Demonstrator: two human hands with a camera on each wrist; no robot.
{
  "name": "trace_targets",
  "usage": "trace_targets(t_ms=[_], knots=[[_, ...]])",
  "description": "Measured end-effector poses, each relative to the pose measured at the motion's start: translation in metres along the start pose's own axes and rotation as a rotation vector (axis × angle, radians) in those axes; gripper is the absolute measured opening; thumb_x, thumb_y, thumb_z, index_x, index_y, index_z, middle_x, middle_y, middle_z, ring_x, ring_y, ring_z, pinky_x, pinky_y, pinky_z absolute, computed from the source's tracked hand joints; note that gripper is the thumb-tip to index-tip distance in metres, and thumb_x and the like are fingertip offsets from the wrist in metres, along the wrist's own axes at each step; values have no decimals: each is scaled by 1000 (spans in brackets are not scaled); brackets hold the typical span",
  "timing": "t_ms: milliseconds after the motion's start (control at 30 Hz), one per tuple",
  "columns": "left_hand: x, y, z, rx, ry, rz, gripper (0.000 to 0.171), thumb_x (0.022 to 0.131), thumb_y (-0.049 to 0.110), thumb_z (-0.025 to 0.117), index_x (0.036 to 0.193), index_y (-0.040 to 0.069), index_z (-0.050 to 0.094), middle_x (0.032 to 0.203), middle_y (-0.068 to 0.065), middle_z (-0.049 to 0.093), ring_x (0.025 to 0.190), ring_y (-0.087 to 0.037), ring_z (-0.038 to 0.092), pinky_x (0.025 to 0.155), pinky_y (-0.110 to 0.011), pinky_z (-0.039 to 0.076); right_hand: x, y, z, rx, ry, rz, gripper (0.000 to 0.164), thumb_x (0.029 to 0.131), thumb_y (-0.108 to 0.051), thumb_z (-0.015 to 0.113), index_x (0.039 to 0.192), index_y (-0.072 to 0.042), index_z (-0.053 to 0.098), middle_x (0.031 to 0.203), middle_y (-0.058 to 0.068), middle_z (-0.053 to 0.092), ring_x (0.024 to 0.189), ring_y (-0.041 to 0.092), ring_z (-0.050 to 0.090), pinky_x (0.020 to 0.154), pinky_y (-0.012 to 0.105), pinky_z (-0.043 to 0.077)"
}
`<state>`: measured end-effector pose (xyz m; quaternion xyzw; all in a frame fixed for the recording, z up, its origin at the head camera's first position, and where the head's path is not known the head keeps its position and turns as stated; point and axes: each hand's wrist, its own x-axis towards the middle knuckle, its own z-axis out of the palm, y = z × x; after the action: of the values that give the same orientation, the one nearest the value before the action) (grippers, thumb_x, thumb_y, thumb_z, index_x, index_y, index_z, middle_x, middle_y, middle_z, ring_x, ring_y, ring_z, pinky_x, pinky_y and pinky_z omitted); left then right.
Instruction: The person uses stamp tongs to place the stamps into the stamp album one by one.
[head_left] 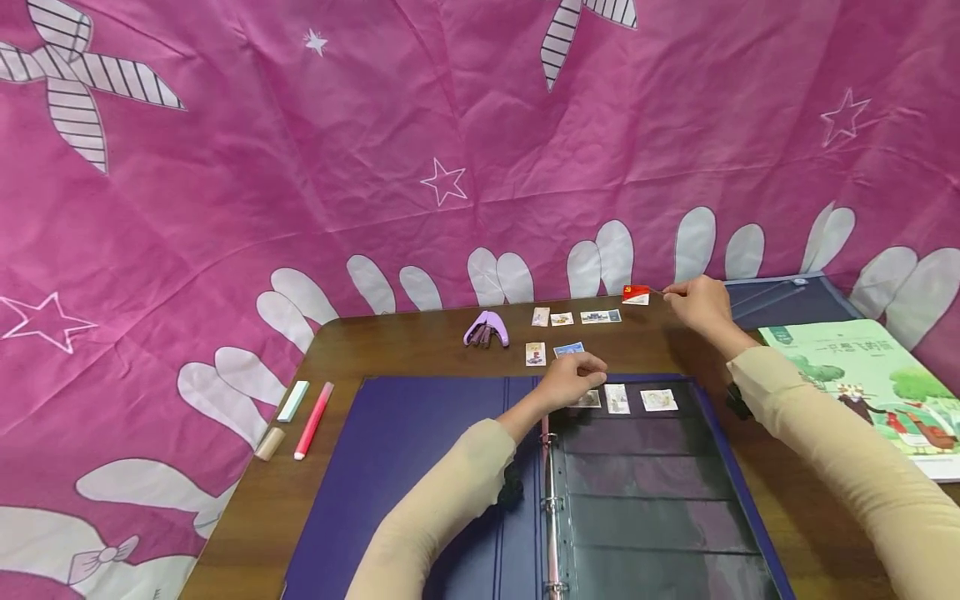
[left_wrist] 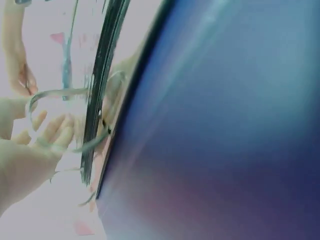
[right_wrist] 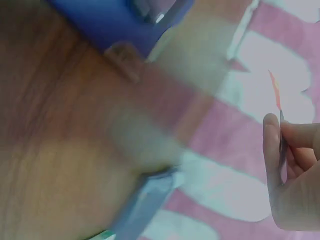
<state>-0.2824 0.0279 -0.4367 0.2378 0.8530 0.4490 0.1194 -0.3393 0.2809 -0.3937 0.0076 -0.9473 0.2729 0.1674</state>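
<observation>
My right hand pinches slim tweezers between thumb and fingers. At their tip is a red and white stamp, seen nearly edge-on in the right wrist view. My left hand lies over the top of the black album page, its fingers loosely bent. It partly covers a stamp in the top strip. Two more stamps, an upright one and a pale one, sit to its right there. The blue ring-binder album lies spread flat beneath the left forearm.
Several loose stamps lie behind the album, near a purple clip-like object. At the left are a red marker, a pale block and a tan cylinder. A green picture book and a grey pouch stand right.
</observation>
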Motion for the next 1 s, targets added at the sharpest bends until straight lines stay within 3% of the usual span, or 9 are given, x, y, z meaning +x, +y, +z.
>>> trace_targets(t_ms=[133,233,300,433,500,633,800,1000], knots=[[-13,0,-7,-16,30,42,23,91,16,58,109,3,65,107,-10,68,95,-18,63,80,-19,47,-16,-11,-14,137,-88,49,27,87,-21,62,100,1,71,60,1,70,52,2,59,51,23,39],[-26,-1,-9,18,1,70,22,91,16,58,107,3,66,103,-9,68,88,-15,62,76,-19,47,-31,-18,-17,267,-208,107,33,89,-23,62,107,4,67,59,-12,68,52,-8,58,54,17,47],[-35,0,-11,75,-60,81,24,90,19,59,110,5,65,104,-8,68,88,-13,60,77,-18,45,-41,-24,-17,345,-280,128,35,89,-21,61,110,7,65,65,-10,70,54,-7,61,57,18,52],[-45,1,-10,241,-178,117,37,86,26,65,118,7,61,110,-7,64,97,-15,57,87,-21,43,-62,-33,-14,444,-361,138,34,89,-13,60,112,13,61,82,10,73,60,-1,65,63,23,55],[-46,0,-7,371,-192,147,42,83,31,69,118,9,61,112,-5,61,102,-15,54,91,-22,40,-71,-36,-11,460,-376,138,34,89,-13,61,111,13,61,87,16,72,61,2,66,64,24,56],[-48,-1,-1,548,-187,159,44,78,37,73,114,14,62,107,-1,58,99,-13,50,87,-22,40,-88,-39,-3,442,-396,131,33,88,-14,62,108,12,63,88,20,72,64,6,67,64,27,56],[-52,-2,6,562,-173,132,37,77,36,74,107,16,63,99,2,57,92,-9,47,80,-22,35,-102,-37,7,445,-459,155,33,87,-16,64,107,11,64,83,14,73,64,6,65,61,25,54],[-57,6,8,578,-147,102,33,79,32,72,106,16,65,102,2,58,99,-13,48,81,-23,34,-109,-39,7,520,-533,212,38,87,-15,63,112,14,60,84,11,73,68,7,66,68,29,57]])
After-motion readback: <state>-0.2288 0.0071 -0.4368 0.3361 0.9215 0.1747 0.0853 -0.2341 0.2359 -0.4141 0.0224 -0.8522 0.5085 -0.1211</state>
